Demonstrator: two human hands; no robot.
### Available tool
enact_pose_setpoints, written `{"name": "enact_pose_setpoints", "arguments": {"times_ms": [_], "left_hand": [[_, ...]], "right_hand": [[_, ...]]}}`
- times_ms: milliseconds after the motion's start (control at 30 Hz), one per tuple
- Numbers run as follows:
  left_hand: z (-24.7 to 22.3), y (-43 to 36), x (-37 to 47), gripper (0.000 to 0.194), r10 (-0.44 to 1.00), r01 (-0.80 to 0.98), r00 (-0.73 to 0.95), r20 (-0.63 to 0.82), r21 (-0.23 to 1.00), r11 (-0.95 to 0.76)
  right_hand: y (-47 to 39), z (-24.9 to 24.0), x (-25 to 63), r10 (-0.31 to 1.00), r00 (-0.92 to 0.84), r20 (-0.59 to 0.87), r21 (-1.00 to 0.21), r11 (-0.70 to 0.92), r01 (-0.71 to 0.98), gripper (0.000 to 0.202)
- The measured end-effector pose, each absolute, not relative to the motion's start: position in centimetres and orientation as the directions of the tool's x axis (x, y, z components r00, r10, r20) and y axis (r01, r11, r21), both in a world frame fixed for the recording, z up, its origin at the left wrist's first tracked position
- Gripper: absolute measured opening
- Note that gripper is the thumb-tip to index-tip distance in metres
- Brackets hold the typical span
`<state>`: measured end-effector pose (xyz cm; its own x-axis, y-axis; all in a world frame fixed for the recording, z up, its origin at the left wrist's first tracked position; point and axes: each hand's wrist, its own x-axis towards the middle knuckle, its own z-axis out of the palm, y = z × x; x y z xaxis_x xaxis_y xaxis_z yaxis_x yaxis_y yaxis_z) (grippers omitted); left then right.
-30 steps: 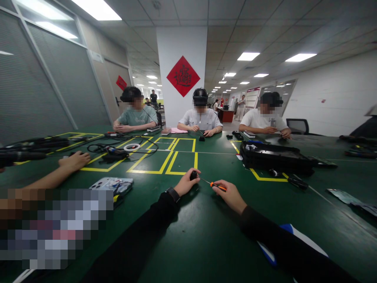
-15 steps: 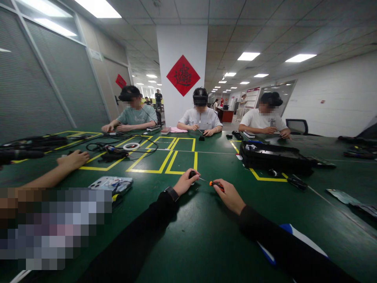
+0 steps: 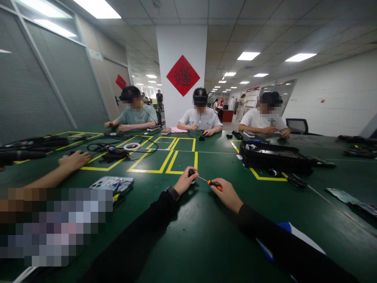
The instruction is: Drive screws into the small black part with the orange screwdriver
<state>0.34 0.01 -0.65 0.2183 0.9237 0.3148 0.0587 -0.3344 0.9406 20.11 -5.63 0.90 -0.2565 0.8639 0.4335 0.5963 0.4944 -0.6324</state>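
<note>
My left hand (image 3: 185,181), with a dark band at the wrist, is closed around a small black round-ended object (image 3: 192,173); its kind is too small to make out. In my right hand (image 3: 228,193) I grip a screwdriver (image 3: 215,185) by its orange and black handle. Its thin metal shaft points left toward the black object, and the tip reaches it or stops very close; I cannot tell if they touch. Both hands are low over the green table (image 3: 188,239), and my fingers hide part of each thing.
An open black case (image 3: 275,155) lies at the right, with a black cable piece (image 3: 297,182) before it. Cables (image 3: 114,151) and a white ring (image 3: 131,146) lie left. A neighbour's hand (image 3: 75,160) rests at far left, near a pale phone-like item (image 3: 112,183). Several people sit opposite.
The screwdriver and my right hand have shifted slightly left, toward the black object. My left hand has barely moved and keeps its hold.
</note>
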Motion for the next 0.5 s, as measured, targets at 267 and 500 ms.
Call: {"name": "enact_pose_setpoints", "arguments": {"times_ms": [267,500], "left_hand": [[-0.44,-0.1,0.45,0.024,0.922,0.09,0.234,0.308,0.938,-0.336],[-0.57,-0.09,0.32,0.021,0.896,0.039,0.279,0.346,0.928,-0.37]], "right_hand": [[-5.88,0.77,20.2,0.884,-0.267,0.383,-0.666,0.464,0.584,0.021],[-5.64,0.73,20.62,0.839,-0.234,0.491,-0.594,0.518,0.615,0.02]]}}
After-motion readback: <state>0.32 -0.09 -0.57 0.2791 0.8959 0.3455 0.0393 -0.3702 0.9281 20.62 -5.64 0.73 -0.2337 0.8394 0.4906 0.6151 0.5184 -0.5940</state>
